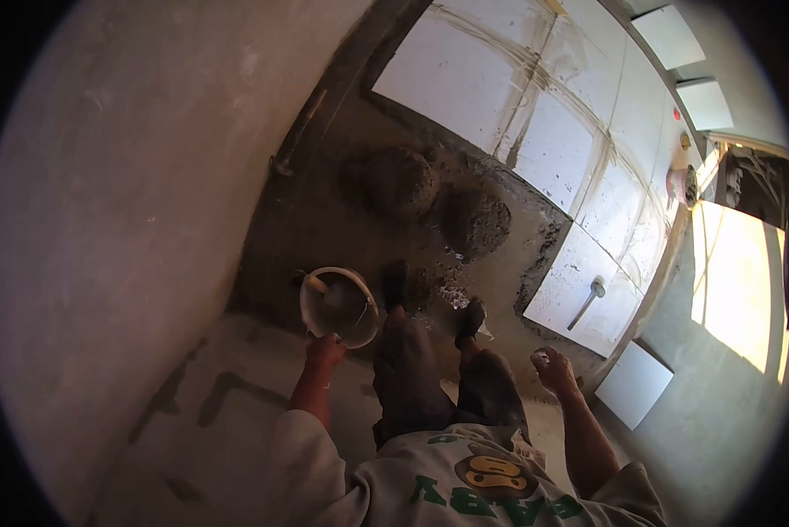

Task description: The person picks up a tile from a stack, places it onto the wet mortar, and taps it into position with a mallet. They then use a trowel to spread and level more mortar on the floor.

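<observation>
My left hand [326, 348] is closed on the near rim of a round, pale bucket [372, 327]. Grey liquid or slurry lies inside the bucket, and a light-coloured handle leans against its inner left side. My right hand [554, 371] hangs out to the right with its fingers curled and a whitish patch on them; I cannot tell what they hold. Near it is the corner of the laid white floor tiles [557, 303]. A mallet [588, 303] rests on the closest tile.
Two heaps of wet mortar [475, 221] sit on the dark floor ahead of my feet. A hammer-like tool [282, 165] lies along the left wall [148, 176]. Loose white tiles [634, 385] lie along the right side. Sunlight falls through an opening at far right.
</observation>
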A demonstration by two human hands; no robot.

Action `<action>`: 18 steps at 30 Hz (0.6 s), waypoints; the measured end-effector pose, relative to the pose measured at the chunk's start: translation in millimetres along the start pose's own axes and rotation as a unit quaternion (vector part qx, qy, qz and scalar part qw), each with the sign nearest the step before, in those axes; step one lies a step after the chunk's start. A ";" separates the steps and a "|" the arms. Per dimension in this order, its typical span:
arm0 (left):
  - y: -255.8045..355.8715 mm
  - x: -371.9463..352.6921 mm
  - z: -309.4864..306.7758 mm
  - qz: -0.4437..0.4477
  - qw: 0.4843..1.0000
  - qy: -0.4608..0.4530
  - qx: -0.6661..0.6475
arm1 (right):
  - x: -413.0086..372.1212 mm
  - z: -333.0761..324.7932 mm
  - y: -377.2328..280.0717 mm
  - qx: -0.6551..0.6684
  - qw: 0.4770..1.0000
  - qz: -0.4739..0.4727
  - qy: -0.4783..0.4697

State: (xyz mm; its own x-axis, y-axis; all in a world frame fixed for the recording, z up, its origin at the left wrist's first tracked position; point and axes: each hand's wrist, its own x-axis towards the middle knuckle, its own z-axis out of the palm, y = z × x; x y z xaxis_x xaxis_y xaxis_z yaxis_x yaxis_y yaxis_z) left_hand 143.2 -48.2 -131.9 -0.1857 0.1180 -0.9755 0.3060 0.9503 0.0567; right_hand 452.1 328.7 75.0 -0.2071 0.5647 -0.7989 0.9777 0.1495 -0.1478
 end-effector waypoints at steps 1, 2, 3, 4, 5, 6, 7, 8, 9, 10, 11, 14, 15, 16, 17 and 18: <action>5.1 -1.2 -9.0 -0.008 0.999 0.017 -0.030 | -2.4 3.1 4.9 0.007 1.000 0.018 -0.014; 11.1 -3.9 -18.7 0.004 1.000 0.018 -0.022 | -4.8 2.4 9.5 0.014 0.999 0.034 -0.025; 17.1 -6.7 -28.8 0.005 0.999 0.046 -0.013 | -9.7 -2.1 7.1 0.020 0.999 0.040 -0.012; 23.4 -7.6 -37.3 0.007 0.997 0.073 -0.004 | -14.6 -4.3 4.4 0.003 0.999 0.035 -0.004; 24.4 -3.2 -41.9 0.019 0.997 0.072 0.002 | -18.9 -6.3 1.5 -0.015 0.999 0.031 0.002; 19.5 -0.7 -42.0 0.024 0.998 0.062 -0.011 | -22.5 -8.6 0.4 -0.011 0.999 0.039 0.008; 16.3 -5.7 -40.3 0.027 0.998 0.052 -0.021 | -23.6 -9.8 -1.1 -0.001 0.999 0.034 0.014; 14.2 -16.6 -35.8 0.030 0.998 0.050 -0.009 | -26.1 -9.9 -3.4 0.013 0.999 0.029 0.019; 15.2 -26.3 -32.9 0.039 0.997 0.066 -0.015 | -26.8 -7.6 -5.5 0.026 0.999 0.038 0.023; 20.4 -33.4 -34.8 0.052 0.995 0.083 -0.019 | -26.2 -5.7 -7.2 0.030 0.999 0.037 0.013; 29.3 -37.1 -38.6 0.066 0.994 0.085 -0.001 | -23.7 -4.5 -8.4 0.034 0.999 0.037 0.007; 63.6 -65.3 -52.0 0.082 0.986 0.148 -0.001 | -25.0 10.3 -18.3 0.078 0.997 0.014 0.016; 81.2 -77.9 -67.9 0.082 0.988 0.126 -0.023 | -27.5 12.6 -27.4 0.096 0.995 0.002 0.008; 98.1 -90.6 -82.5 0.079 0.991 0.103 -0.043 | -29.4 20.0 -33.6 0.111 0.994 -0.017 0.012; 113.6 -104.2 -90.2 0.084 0.991 0.097 -0.021 | -30.5 29.6 -40.5 0.127 0.991 -0.037 0.014; 130.1 -119.1 -93.8 0.104 0.989 0.108 0.001 | -31.4 37.3 -50.6 0.147 0.988 -0.040 0.000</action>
State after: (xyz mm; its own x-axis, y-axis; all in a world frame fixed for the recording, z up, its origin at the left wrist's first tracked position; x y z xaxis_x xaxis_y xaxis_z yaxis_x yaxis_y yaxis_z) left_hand 117.6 88.4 11.5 -0.3138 0.3693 -0.8747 0.3601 0.8987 0.2502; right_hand 410.5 273.1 85.8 -0.2837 0.5599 -0.7785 0.9267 -0.0486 -0.3727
